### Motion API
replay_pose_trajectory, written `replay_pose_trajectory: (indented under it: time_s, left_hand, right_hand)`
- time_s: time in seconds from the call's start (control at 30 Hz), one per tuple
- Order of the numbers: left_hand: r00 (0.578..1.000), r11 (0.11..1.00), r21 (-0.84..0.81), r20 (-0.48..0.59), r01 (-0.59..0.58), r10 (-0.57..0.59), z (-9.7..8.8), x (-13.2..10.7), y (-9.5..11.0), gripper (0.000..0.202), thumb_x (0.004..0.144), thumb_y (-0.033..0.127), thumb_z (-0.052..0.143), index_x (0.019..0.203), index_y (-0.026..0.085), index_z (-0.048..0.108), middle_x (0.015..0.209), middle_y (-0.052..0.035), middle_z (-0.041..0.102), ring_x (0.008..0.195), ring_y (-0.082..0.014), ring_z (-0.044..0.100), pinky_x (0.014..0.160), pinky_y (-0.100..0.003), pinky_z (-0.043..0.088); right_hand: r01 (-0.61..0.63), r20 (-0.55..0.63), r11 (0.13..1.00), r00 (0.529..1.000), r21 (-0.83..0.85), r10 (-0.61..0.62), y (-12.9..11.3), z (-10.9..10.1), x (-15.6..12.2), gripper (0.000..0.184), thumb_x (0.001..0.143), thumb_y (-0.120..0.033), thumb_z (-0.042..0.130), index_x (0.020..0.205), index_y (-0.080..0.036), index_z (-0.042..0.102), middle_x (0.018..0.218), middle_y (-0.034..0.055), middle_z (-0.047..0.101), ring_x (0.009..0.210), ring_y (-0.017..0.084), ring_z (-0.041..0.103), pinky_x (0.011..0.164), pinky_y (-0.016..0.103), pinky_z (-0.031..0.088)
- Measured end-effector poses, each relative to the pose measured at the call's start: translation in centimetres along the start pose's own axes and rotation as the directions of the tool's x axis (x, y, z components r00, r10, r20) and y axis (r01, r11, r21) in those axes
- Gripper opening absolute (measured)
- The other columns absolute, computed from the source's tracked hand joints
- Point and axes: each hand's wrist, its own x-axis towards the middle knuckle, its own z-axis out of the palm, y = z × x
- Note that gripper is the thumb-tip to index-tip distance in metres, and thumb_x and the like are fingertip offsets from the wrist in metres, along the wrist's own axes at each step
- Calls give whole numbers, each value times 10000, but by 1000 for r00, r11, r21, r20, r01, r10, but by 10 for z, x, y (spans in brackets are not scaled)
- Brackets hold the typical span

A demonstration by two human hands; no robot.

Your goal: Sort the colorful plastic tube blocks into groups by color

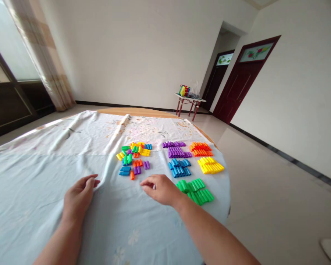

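Observation:
My left hand rests on the pale blue tablecloth, left of the loose pieces. Its fingers are drawn together with the thumb against them, and nothing shows in them. My right hand hovers low over the cloth, fingers bent and thumb apart, with no object visible between them. Its fingertips are nearest to an orange plastic tube, without touching it. Behind that lies a mixed heap of short coloured tubes. To the right are sorted groups: purple tubes, blue tubes, orange tubes, yellow tubes and green tubes, partly behind my right arm.
A white flowered cloth covers the far part of the round wooden table. The table's right edge drops off just beyond the yellow and green groups. A small side table with bags stands by the far wall, near a dark red door.

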Motion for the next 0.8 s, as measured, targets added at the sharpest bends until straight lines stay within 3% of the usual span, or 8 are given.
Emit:
replay_pose_trajectory:
  time_s: [0.1, 0.2, 0.37, 0.6, 0.7, 0.8]
  left_hand:
    - [999, 997, -63, 20, 42, -40, -1, 0, -1, 440, 708, 465, 446, 946, 181, 684, 717, -35, 721, 727, -209, 663, 737, -309, 514]
    - [998, 992, -110, 34, 58, -54, -2, 0, -1, 438, 703, 472, 447, 940, 188, 681, 717, -39, 720, 742, -219, 665, 759, -319, 511]
    - [997, 986, -154, 55, 62, -54, -4, 0, 1, 411, 698, 458, 467, 926, 189, 678, 715, -41, 719, 730, -221, 666, 743, -318, 505]
    - [998, 985, -164, 61, 44, -35, -2, -1, -3, 409, 710, 464, 464, 932, 191, 674, 728, -51, 722, 745, -233, 668, 705, -326, 487]
    - [996, 996, -91, 86, -1, 9, -1, -1, -2, 388, 728, 458, 453, 932, 216, 679, 779, -48, 728, 765, -228, 664, 707, -322, 478]
    - [982, 985, 55, 99, -165, 159, 2, 0, -1, 380, 766, 437, 424, 941, 233, 692, 906, -58, 727, 865, -234, 648, 781, -339, 475]
  right_hand:
    - [-34, 1, 999, 999, 25, 34, 0, 22, 22, 200, 834, -198, 552, 954, -192, 712, 909, 28, 721, 764, 132, 646, 730, 214, 485]
    - [-69, -55, 997, 996, -22, 68, 3, 31, 46, 205, 833, -164, 532, 937, -194, 705, 909, 29, 718, 803, 142, 648, 771, 230, 488]
    - [-74, -134, 970, 990, -231, 44, 16, 38, 85, 228, 804, -148, 558, 989, -206, 678, 1035, 57, 676, 1034, 194, 584, 952, 310, 429]
    - [-260, -193, 876, 961, -406, 196, 43, 32, 132, 270, 832, -312, 556, 1066, -208, 643, 1157, 88, 610, 1132, 239, 491, 971, 374, 372]
    - [-322, -207, 841, 945, -435, 254, 51, 26, 155, 333, 823, -398, 553, 1092, -218, 634, 1185, 95, 592, 1164, 259, 459, 973, 407, 359]
    - [-376, -190, 807, 927, -456, 325, 56, 24, 181, 433, 812, -508, 528, 1136, -235, 619, 1214, 103, 576, 1192, 287, 442, 951, 449, 372]
